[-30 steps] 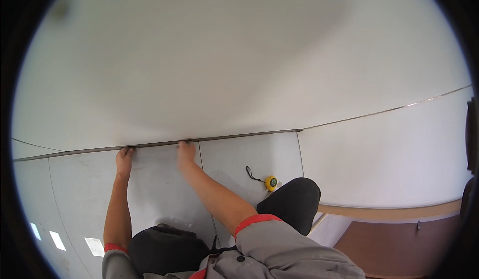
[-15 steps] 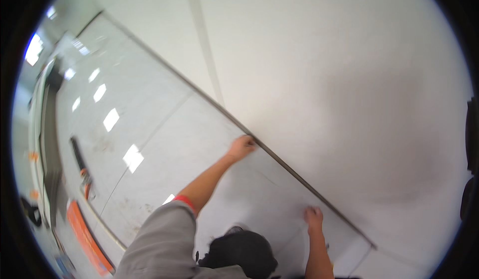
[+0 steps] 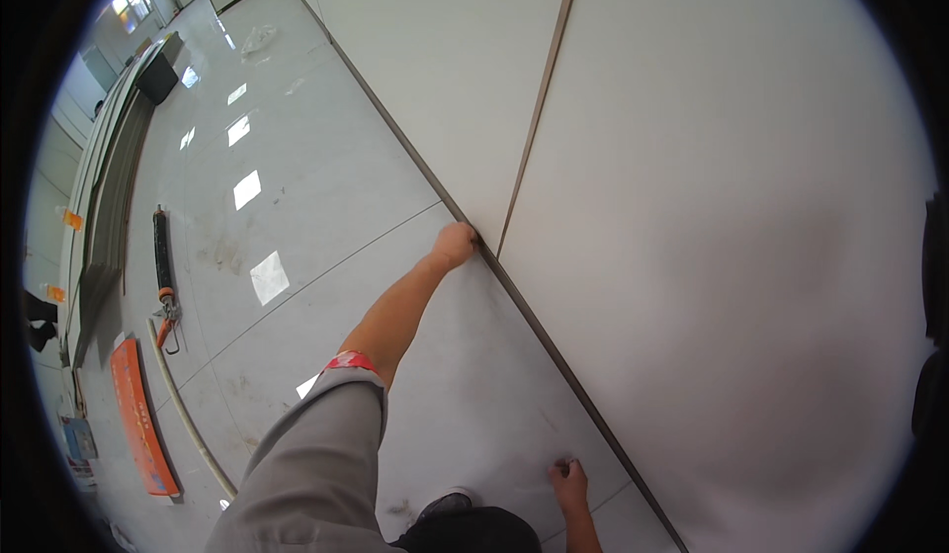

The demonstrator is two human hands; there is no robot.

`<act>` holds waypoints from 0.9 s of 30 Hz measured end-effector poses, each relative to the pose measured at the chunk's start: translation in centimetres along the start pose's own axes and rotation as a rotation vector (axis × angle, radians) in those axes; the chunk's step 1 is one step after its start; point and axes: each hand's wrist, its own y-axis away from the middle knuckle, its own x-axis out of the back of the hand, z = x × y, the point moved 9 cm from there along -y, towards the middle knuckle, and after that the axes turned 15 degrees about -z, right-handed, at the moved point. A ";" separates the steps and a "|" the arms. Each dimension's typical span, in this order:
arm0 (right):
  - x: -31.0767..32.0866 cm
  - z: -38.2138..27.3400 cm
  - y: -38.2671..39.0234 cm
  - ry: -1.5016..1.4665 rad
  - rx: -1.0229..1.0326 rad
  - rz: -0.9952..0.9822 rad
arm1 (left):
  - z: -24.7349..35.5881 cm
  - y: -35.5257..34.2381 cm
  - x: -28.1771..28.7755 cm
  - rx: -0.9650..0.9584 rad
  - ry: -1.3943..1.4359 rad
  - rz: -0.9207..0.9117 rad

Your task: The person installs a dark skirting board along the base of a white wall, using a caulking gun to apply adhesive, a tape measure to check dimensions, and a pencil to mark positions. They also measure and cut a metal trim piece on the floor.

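Note:
My left hand reaches out to a long dark strip running along the foot of a pale wall panel. Its fingers are curled in against the strip, close to a brown vertical seam in the wall; the fingertips are hidden, so what they hold, if anything, does not show. Nearer to me, my right hand hangs over the glossy tiled floor, a little apart from the strip. Thumb and fingers are pinched together, with a small dark bit at them too little to name.
On the floor at left lie a black caulking gun with an orange handle, a pale rod and an orange flat package. Long stacked panels line the far left, a dark bin beside them. A plastic bag lies farther off.
My left hand has slid along the strip toward the far left, past the wall seam. The right hand sits lower in the picture. My view has shifted and is sharper.

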 end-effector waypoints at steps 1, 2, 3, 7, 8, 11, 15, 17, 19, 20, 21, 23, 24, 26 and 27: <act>-0.3 -0.1 0.2 0.001 0.009 -0.004 | -1.0 -0.1 0.5 0.039 -0.004 0.022; -0.5 -0.4 0.0 -0.003 0.012 -0.002 | -1.9 0.0 1.0 0.080 -0.009 0.044; -0.8 -0.8 -0.3 -0.008 0.017 -0.002 | -2.9 0.3 1.6 0.122 -0.017 0.068; -0.4 -0.2 0.0 0.050 0.048 0.098 | 3.5 3.1 -2.9 -0.082 0.041 -0.017; -0.9 0.5 -0.1 0.039 0.024 0.100 | 5.1 4.5 -4.5 -0.125 0.059 -0.042; -1.0 1.2 -0.3 0.044 -0.001 0.123 | 11.7 8.2 -8.7 -0.227 0.116 -0.131; -0.9 0.4 -0.3 0.073 0.034 0.155 | 17.2 11.1 -12.4 -0.302 0.153 -0.283; -0.8 0.6 -0.4 0.075 0.038 0.177 | 18.6 11.2 -13.0 -0.339 0.207 -0.344; -0.3 1.5 -0.3 0.100 0.029 0.185 | 18.5 10.1 -13.3 -0.402 0.296 -0.407; -0.2 1.2 -0.1 0.113 0.039 0.189 | 17.0 9.3 -13.5 -0.365 0.264 -0.376; 0.0 0.4 0.0 0.123 0.051 0.193 | 15.3 8.4 -13.2 -0.331 0.230 -0.346; 0.9 -0.1 0.3 0.150 0.074 0.222 | 11.6 6.5 -10.5 -0.158 0.169 -0.241; 0.9 -0.6 0.2 0.168 0.104 0.223 | 8.2 5.7 -7.7 -0.007 0.175 -0.177; -0.6 -0.6 0.6 0.179 0.122 0.151 | 5.1 7.5 -3.4 0.082 0.150 -0.036; -1.1 -0.3 1.1 0.181 0.114 0.074 | 4.5 10.0 -4.2 0.131 0.129 -0.082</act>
